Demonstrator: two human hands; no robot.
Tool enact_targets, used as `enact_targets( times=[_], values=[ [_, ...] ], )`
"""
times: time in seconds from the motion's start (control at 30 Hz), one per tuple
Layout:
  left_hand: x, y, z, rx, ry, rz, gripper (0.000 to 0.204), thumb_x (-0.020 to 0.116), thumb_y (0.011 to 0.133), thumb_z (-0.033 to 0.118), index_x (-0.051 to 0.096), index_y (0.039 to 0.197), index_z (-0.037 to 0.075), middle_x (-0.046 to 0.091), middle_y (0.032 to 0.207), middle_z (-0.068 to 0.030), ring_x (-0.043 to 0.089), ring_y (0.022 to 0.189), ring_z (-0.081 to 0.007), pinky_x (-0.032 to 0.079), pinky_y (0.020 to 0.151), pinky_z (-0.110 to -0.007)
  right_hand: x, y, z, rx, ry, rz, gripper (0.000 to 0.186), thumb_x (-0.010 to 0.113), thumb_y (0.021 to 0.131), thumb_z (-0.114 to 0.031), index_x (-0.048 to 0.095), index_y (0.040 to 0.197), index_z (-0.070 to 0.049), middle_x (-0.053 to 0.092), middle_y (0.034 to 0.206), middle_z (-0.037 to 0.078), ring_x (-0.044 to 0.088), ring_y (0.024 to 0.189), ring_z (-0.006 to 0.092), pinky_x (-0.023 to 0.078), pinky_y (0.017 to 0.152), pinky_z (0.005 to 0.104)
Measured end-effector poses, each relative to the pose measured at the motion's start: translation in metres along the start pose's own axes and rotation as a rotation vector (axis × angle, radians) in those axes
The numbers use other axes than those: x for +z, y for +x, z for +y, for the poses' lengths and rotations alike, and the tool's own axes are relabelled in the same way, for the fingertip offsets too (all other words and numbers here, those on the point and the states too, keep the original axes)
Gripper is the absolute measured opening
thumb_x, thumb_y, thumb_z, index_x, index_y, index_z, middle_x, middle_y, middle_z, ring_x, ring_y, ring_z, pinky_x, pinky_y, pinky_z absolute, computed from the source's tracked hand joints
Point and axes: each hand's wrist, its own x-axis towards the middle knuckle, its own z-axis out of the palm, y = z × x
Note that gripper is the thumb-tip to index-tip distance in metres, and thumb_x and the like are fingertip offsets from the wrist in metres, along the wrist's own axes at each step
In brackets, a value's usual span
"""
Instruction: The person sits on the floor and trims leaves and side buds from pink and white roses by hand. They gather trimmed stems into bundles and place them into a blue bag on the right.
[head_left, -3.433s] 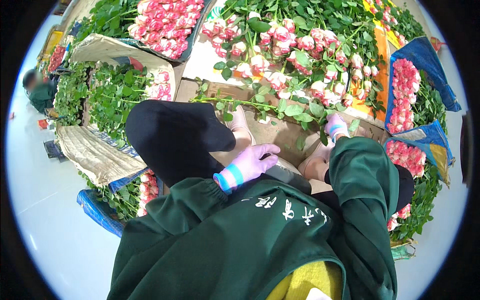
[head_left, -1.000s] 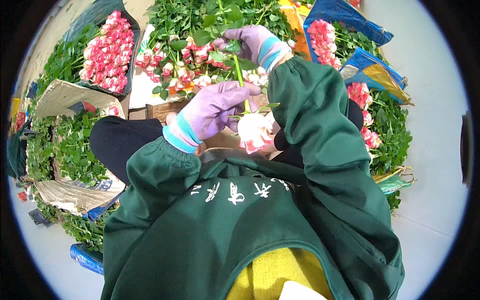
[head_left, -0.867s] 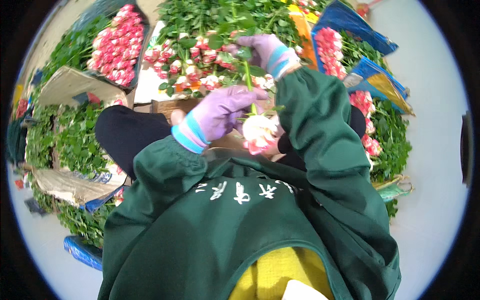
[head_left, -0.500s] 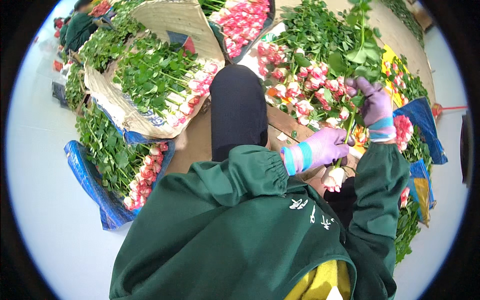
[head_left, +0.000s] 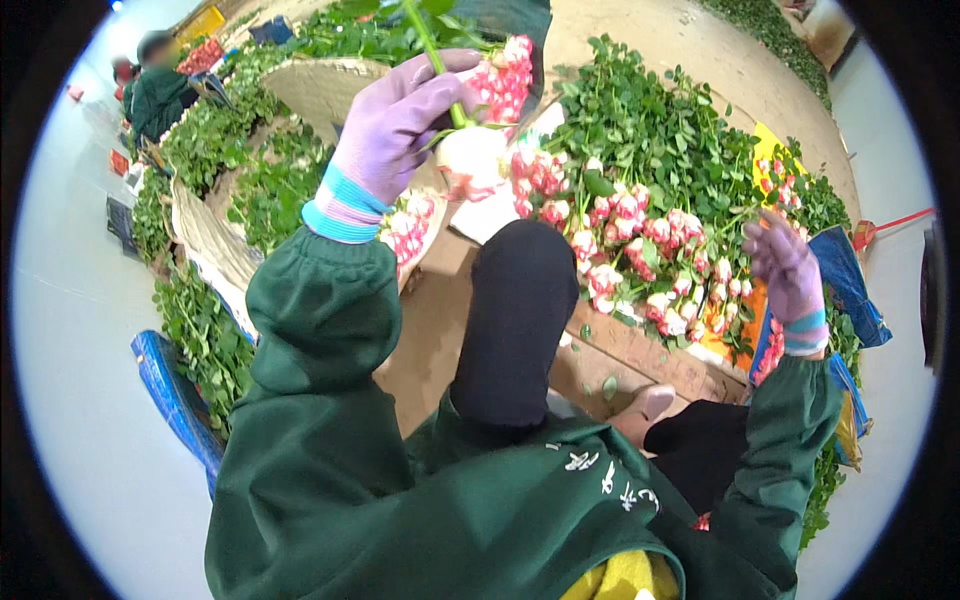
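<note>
My left hand (head_left: 405,125), in a purple glove with a striped cuff, is raised at the upper left. It grips the green stem of a rose (head_left: 472,165) just above the bloom. That bloom is pale with pink edges and hangs head down. At the right my right hand (head_left: 785,265), gloved the same way, has its fingers loosely bent and apart, with nothing visible between them. Beside those fingers lies a heap of pink-and-white roses (head_left: 625,215), their blooms toward me and their leafy stems pointing away.
My dark-trousered knee (head_left: 515,320) rises between the flower piles. More pink roses (head_left: 510,80) lie beyond my left hand. Blue sheeting (head_left: 175,390) edges the foliage at left, and a blue wrap (head_left: 850,280) is at right. Another person (head_left: 160,90) in green sits at the far left.
My left hand has swung up and left, carrying the rose away from my lap. My right hand has come off the stem and moved lower right. The view has shifted.
</note>
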Motion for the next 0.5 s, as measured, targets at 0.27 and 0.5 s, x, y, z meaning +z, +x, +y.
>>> enact_targets(
  times=[0.27, 0.5],
  values=[
    [-0.049, 0.030, -0.001, -0.060, -0.292, 0.076, 0.032, 0.052, 0.091, 0.011, 0.047, 0.120, -0.003, 0.062, 0.089, -0.0119, 0.064, 0.077, -0.0189, 0.056, 0.069, -0.030, -0.029, -0.027, 0.039, 0.114, 0.083, 0.186, 0.036, 0.052, 0.092, -0.024, 0.049, 0.122, -0.004, 0.064, 0.098, 0.004, 0.062, 0.080, 0.0121, 0.046, 0.061, 0.0219],
    [-0.054, 0.044, -0.012, -0.107, -0.388, 0.171, 0.033, 0.057, 0.089, 0.011, 0.052, 0.117, -0.005, 0.062, 0.090, -0.0103, 0.063, 0.081, -0.0168, 0.053, 0.072, -0.027, -0.030, -0.019, 0.058, 0.140, 0.106, 0.117, 0.039, 0.052, 0.092, -0.026, 0.046, 0.124, -0.005, 0.064, 0.101, 0.004, 0.062, 0.082, 0.0121, 0.048, 0.060, 0.0217]
  ],
)
